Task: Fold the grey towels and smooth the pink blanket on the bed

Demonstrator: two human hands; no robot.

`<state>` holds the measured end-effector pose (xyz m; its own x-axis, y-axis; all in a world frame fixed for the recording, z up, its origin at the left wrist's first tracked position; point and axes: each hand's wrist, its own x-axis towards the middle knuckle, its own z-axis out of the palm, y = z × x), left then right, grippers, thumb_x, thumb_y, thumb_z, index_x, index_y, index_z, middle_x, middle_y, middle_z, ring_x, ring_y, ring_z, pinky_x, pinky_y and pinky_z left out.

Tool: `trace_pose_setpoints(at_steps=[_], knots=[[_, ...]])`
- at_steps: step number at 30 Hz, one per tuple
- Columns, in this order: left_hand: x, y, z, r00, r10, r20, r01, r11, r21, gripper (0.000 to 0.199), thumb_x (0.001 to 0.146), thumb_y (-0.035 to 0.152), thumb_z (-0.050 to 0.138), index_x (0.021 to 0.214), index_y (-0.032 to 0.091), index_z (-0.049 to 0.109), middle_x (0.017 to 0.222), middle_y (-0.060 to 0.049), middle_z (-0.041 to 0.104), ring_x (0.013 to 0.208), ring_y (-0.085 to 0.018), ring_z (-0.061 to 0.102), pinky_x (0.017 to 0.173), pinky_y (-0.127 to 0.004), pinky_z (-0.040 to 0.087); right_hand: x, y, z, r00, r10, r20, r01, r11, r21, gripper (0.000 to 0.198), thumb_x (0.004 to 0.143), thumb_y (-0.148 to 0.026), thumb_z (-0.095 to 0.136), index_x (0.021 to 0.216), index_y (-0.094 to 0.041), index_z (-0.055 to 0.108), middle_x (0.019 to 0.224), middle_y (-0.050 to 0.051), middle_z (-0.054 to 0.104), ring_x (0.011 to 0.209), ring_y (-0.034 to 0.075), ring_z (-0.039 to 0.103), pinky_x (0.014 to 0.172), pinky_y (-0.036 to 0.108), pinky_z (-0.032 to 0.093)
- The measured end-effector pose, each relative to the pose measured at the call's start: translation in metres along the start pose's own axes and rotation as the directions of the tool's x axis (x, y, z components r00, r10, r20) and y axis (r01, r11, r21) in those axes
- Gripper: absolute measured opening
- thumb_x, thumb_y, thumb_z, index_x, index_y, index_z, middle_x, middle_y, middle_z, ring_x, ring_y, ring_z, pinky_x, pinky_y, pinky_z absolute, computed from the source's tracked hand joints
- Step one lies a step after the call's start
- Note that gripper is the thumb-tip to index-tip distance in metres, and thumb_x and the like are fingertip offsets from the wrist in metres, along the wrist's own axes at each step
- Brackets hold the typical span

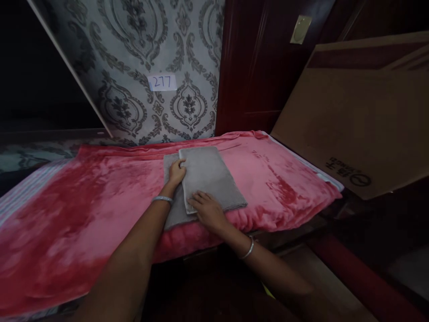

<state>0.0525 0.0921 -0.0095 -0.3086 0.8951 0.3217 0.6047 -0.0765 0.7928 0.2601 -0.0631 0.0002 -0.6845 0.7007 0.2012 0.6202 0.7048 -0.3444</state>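
Observation:
A grey cloth (211,174), perhaps a towel, lies partly folded on a pink and red plush blanket (130,179). Its folded layer sits over a lower grey layer that shows along the left side. My left hand (176,172) is closed at the left edge of the upper layer, with thumb and finger pinching it near the far end. Flat on the near left corner of the same layer rests my right hand (208,210), fingers stretched out. A silvery bangle circles each wrist.
A large cardboard box (362,112) leans at the right beside a dark red door (258,67). On the patterned wall behind is a paper label reading 277 (162,82). A dark screen (43,76) stands at the left. The blanket's near edge hangs down towards me.

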Motion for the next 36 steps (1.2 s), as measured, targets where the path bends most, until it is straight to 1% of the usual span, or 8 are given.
trace_pose_setpoints(at_steps=[6, 11, 13, 16, 18, 20, 30, 36], knots=[[-0.001, 0.003, -0.002, 1.0, 0.008, -0.018, -0.007, 0.998, 0.062, 0.046, 0.07, 0.013, 0.055, 0.112, 0.014, 0.073, 0.116, -0.013, 0.071, 0.113, -0.03, 0.063, 0.106, -0.043, 0.046, -0.006, 0.001, -0.003, 0.999, -0.039, -0.025, 0.04, 0.998, 0.04, 0.049, 0.095, -0.017, 0.057, 0.143, -0.022, 0.06, 0.151, 0.011, 0.055, 0.145, 0.026, 0.042, 0.121, 0.046, 0.031], [-0.001, 0.021, -0.007, 0.996, 0.075, -0.04, -0.069, 0.99, 0.123, 0.047, 0.074, 0.018, 0.06, 0.12, 0.017, 0.071, 0.132, -0.016, 0.063, 0.128, -0.035, 0.054, 0.113, -0.05, 0.04, 0.009, 0.019, -0.038, 0.998, -0.062, 0.0, 0.062, 0.991, 0.119, 0.035, 0.103, -0.033, 0.05, 0.129, -0.02, 0.07, 0.123, 0.01, 0.074, 0.116, 0.022, 0.067, 0.103, 0.036, 0.048], [-0.004, 0.034, -0.003, 0.971, 0.226, 0.078, -0.235, 0.961, 0.148, 0.05, 0.081, 0.024, 0.058, 0.13, 0.019, 0.067, 0.144, -0.013, 0.057, 0.138, -0.032, 0.047, 0.12, -0.048, 0.033, 0.02, 0.03, -0.049, 0.998, -0.027, -0.06, 0.031, 0.997, 0.065, 0.04, 0.104, -0.034, 0.047, 0.134, -0.016, 0.066, 0.126, 0.013, 0.072, 0.12, 0.024, 0.064, 0.105, 0.038, 0.046], [-0.009, 0.047, 0.008, 0.849, 0.38, 0.366, -0.463, 0.869, 0.172, 0.053, 0.094, 0.034, 0.046, 0.145, 0.021, 0.055, 0.158, -0.009, 0.047, 0.149, -0.026, 0.036, 0.125, -0.047, 0.023, 0.033, 0.042, -0.044, 0.993, -0.107, -0.041, 0.106, 0.994, -0.03, 0.052, 0.1, -0.039, 0.055, 0.146, -0.015, 0.055, 0.15, 0.015, 0.055, 0.144, 0.029, 0.043, 0.119, 0.049, 0.032], [-0.011, 0.048, 0.016, 0.814, 0.318, 0.486, -0.476, 0.845, 0.244, 0.056, 0.098, 0.039, 0.042, 0.15, 0.021, 0.05, 0.163, -0.009, 0.04, 0.153, -0.026, 0.03, 0.126, -0.048, 0.018, 0.034, 0.046, -0.032, 0.987, -0.153, 0.046, 0.155, 0.987, -0.049, 0.058, 0.1, -0.044, 0.055, 0.152, -0.021, 0.048, 0.16, 0.013, 0.043, 0.151, 0.031, 0.03, 0.122, 0.055, 0.023], [-0.008, 0.043, 0.019, 0.819, 0.221, 0.529, -0.448, 0.822, 0.35, 0.059, 0.098, 0.045, 0.043, 0.152, 0.021, 0.047, 0.165, -0.012, 0.035, 0.155, -0.029, 0.024, 0.126, -0.052, 0.014, 0.032, 0.049, -0.02, 0.981, -0.161, 0.107, 0.166, 0.985, -0.038, 0.059, 0.102, -0.046, 0.05, 0.156, -0.024, 0.042, 0.164, 0.012, 0.036, 0.154, 0.031, 0.024, 0.123, 0.058, 0.019], [0.039, 0.025, 0.017, 0.898, 0.052, 0.436, -0.294, 0.809, 0.51, 0.07, 0.094, 0.061, 0.047, 0.154, 0.025, 0.043, 0.167, -0.018, 0.026, 0.156, -0.037, 0.018, 0.122, -0.065, 0.009, 0.03, 0.055, -0.015, 0.973, -0.163, 0.164, 0.158, 0.986, 0.043, 0.059, 0.104, -0.048, 0.044, 0.159, -0.03, 0.036, 0.169, 0.005, 0.023, 0.157, 0.03, 0.01, 0.125, 0.058, 0.011], [0.039, 0.025, 0.016, 0.89, -0.007, 0.456, -0.275, 0.789, 0.55, 0.072, 0.096, 0.061, 0.043, 0.158, 0.026, 0.036, 0.169, -0.016, 0.021, 0.157, -0.034, 0.013, 0.124, -0.061, 0.01, 0.026, 0.056, -0.013, 0.963, -0.196, 0.186, 0.186, 0.98, 0.069, 0.056, 0.105, -0.047, 0.042, 0.159, -0.033, 0.035, 0.169, 0.002, 0.025, 0.158, 0.027, 0.009, 0.126, 0.058, 0.01]])
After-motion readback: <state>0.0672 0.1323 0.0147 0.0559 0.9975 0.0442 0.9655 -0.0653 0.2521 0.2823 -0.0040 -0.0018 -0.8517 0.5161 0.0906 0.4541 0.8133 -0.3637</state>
